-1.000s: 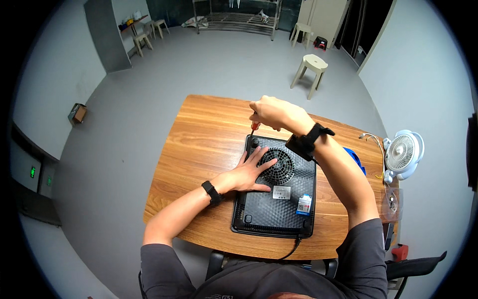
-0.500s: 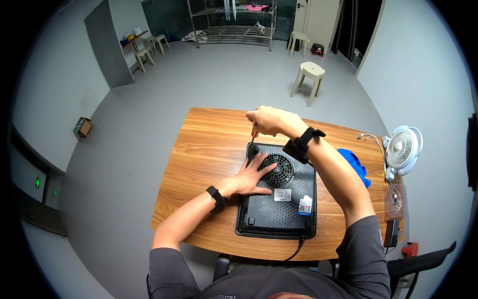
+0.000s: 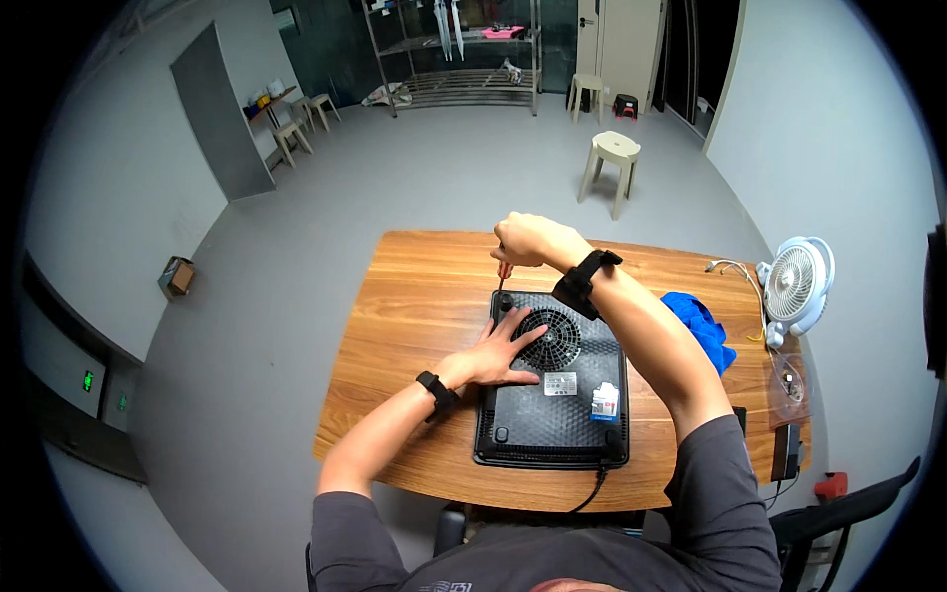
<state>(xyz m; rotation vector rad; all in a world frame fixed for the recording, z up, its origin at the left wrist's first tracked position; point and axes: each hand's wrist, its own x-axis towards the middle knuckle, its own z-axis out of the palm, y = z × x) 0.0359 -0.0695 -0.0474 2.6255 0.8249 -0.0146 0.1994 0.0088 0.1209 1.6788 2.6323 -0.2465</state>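
A black induction cooktop [image 3: 557, 434] lies underside up on the wooden table, with a round fan grille [image 3: 549, 339], small feet and labels showing. My left hand [image 3: 493, 357] rests flat on it, fingers spread, partly over the grille. At the far left corner, my right hand [image 3: 533, 240] is closed around a screwdriver [image 3: 505, 270] with a reddish handle. Its shaft points down at the corner beside a foot; the tip is too small to make out. A power cord [image 3: 598, 485] leaves the cooktop's near edge.
To the right on the table [image 3: 395, 296] are a blue cloth [image 3: 698, 331], a white fan [image 3: 795, 286], a clear plastic container [image 3: 789, 387] and a black adapter [image 3: 786, 452]. A beige stool [image 3: 616, 150] stands beyond the table. A black chair [image 3: 848, 508] is at the lower right.
The view has shifted slightly. My right hand has turned a little around the screwdriver, and more of its handle shows. My left hand keeps its place on the cooktop.
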